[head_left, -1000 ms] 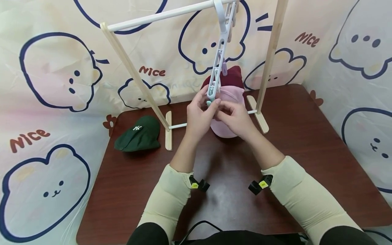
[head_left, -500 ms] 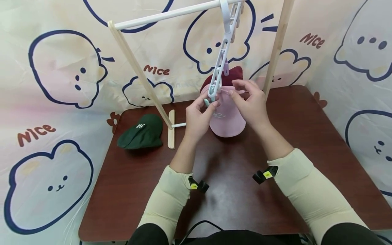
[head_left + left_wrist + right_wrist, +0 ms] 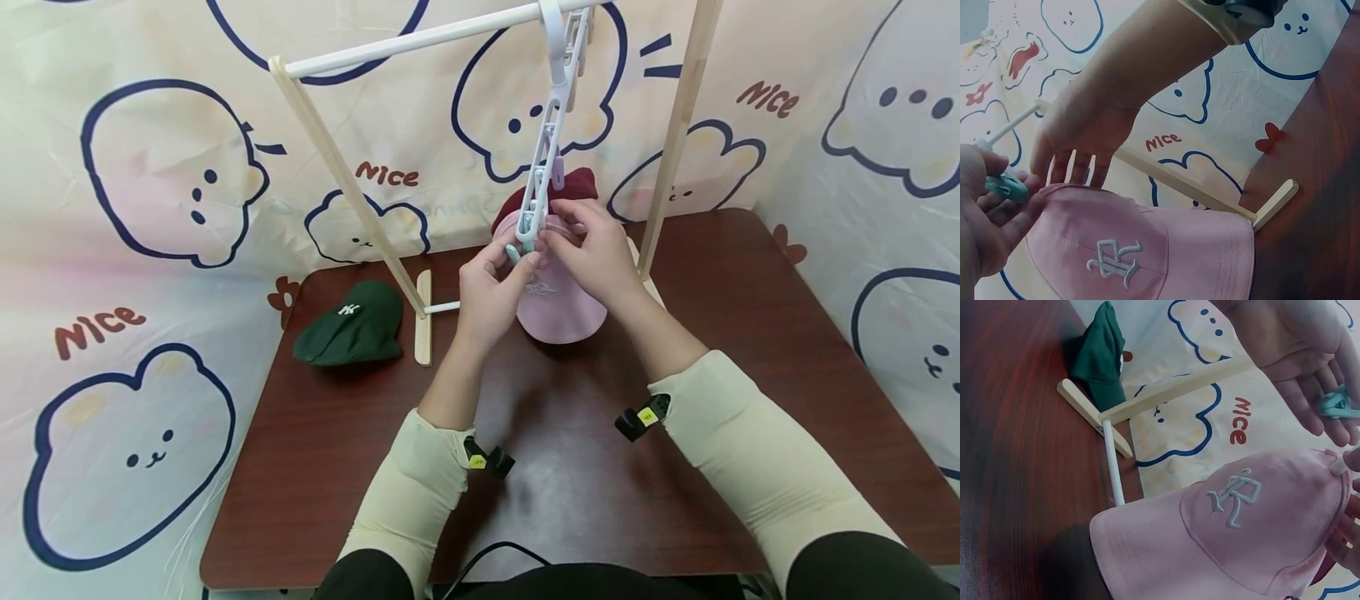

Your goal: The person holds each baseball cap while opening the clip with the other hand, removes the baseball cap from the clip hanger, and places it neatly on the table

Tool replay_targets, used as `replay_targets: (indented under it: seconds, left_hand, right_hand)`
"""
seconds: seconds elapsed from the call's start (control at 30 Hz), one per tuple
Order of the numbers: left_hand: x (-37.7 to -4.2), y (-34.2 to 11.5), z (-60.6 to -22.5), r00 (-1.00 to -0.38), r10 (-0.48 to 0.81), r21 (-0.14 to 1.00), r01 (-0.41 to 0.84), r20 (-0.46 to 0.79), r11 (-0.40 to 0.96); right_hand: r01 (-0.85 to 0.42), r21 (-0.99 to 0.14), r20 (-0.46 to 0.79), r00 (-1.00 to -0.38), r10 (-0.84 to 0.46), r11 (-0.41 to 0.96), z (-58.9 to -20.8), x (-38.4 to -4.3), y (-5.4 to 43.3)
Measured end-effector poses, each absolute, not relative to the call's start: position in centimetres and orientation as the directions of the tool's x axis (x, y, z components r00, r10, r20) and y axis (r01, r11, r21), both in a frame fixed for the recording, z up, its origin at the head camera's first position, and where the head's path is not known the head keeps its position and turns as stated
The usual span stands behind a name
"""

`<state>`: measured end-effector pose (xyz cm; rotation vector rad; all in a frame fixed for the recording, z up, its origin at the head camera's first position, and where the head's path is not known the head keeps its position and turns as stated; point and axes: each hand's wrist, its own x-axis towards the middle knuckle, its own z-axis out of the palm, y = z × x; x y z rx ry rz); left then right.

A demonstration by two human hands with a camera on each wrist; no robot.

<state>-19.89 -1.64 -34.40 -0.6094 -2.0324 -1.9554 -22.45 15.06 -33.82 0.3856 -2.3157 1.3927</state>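
My left hand [image 3: 491, 287] pinches a teal clothespin [image 3: 1007, 187] at the near end of a pale blue clip hanger [image 3: 551, 137]. Between the right hand's [image 3: 600, 254] thumb and fingers is the back edge of a pink baseball cap [image 3: 562, 308]. The cap hangs brim down, its white embroidered letter [image 3: 1235, 494] facing me. Both hands are close together under the hanger, just beside the clothespin. Behind the pink cap, partly hidden, is a maroon cap [image 3: 577, 185]. A purple clothespin [image 3: 557, 172] hangs farther along the hanger.
The hanger hooks over a white rod [image 3: 420, 42] on a wooden stand [image 3: 337, 175]. Its wooden foot [image 3: 423, 333] rests on the brown table [image 3: 360, 483]. A dark green cap [image 3: 352, 325] lies left of the stand. Printed cloth [image 3: 180, 300] surrounds the table.
My right hand went from beside the clothespin out to the right along the pink cap's edge, then back left toward the hanger. The left hand stays at the clothespin.
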Motion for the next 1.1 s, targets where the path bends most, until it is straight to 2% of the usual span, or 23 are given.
replay_targets:
  seconds: [0.17,0.33,0.53,0.63,0.7,0.8,0.9,1.1]
  left_hand:
    - [-19.6,-1.4,-34.5,-0.882,0.136,0.892,0.452,0.451,-0.022]
    - [-19.4,-1.2,-35.2,-0.892,0.174,0.904,0.427,0.418,0.013]
    - [-19.3,-1.1,-35.8,-0.896,0.294,0.924,0.371,0.332,0.089]
    - [-19.1,-1.2,-36.0,-0.895,0.371,0.917,0.340,0.247,0.207]
    - [-18.9,-1.1,-36.0,-0.874,0.449,0.907,0.327,0.185,0.263]
    - [-18.3,-0.9,-35.8,-0.827,0.548,0.909,0.315,0.123,0.272]
    - [-17.6,-0.6,-34.9,-0.811,0.566,0.933,0.302,0.144,0.194]
    - [-16.4,-0.1,-33.3,-0.853,0.436,0.918,0.375,0.287,0.130]
  right_hand:
    - [-0.451,-0.744,0.508,-0.861,-0.020,0.492,-33.6,-22.6,14.8]
    - [-0.433,-0.723,0.508,-0.861,-0.010,0.539,-33.5,-22.9,14.7]
    - [-0.437,-0.666,0.543,-0.840,-0.009,0.604,-33.4,-23.2,14.6]
    - [-0.461,-0.614,0.594,-0.804,-0.010,0.640,-33.5,-23.1,14.5]
    - [-0.475,-0.588,0.622,-0.783,-0.009,0.655,-33.6,-23.0,14.5]
    - [-0.484,-0.578,0.640,-0.768,-0.003,0.657,-33.8,-22.8,14.3]
    - [-0.475,-0.610,0.624,-0.781,0.014,0.634,-33.7,-22.9,14.3]
    - [-0.429,-0.714,0.524,-0.852,0.014,0.553,-33.5,-23.0,14.4]
